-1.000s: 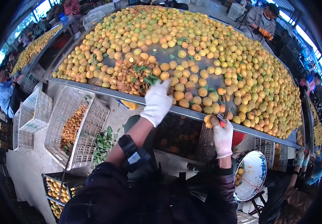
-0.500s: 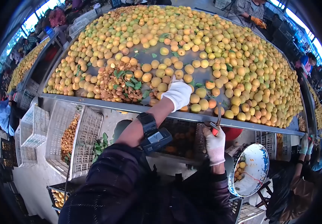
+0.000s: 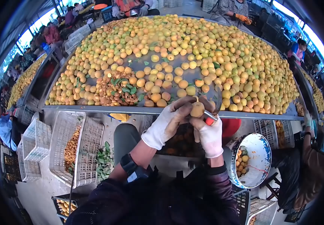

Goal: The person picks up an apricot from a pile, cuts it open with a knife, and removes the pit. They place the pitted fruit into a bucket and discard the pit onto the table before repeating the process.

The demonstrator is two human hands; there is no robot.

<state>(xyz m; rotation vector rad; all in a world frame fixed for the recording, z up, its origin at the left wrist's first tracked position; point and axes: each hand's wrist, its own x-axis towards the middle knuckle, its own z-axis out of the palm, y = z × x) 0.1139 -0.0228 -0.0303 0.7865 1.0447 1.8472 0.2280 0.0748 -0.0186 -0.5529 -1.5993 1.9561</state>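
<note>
My left hand, in a white glove with darkened fingers, pinches a yellow-orange apricot just in front of the metal table's edge. My right hand, also gloved, grips a curved knife by its red handle; the dark hooked blade points up beside the fruit. Fingers of both hands meet around the apricot, and part of the knife is hidden by them. Beyond lie many loose apricots. A heap of brown pits or scraps with green leaves sits on the table left of my hands.
White plastic crates stand at lower left, one holding brown scraps. A chipped white basin with some apricots is by my right knee, near a red round object. Other people sit across the table and at the right.
My left hand has drawn back from the fruit on the table with an apricot in it. My right hand has risen slightly with the knife, and the two now meet.
</note>
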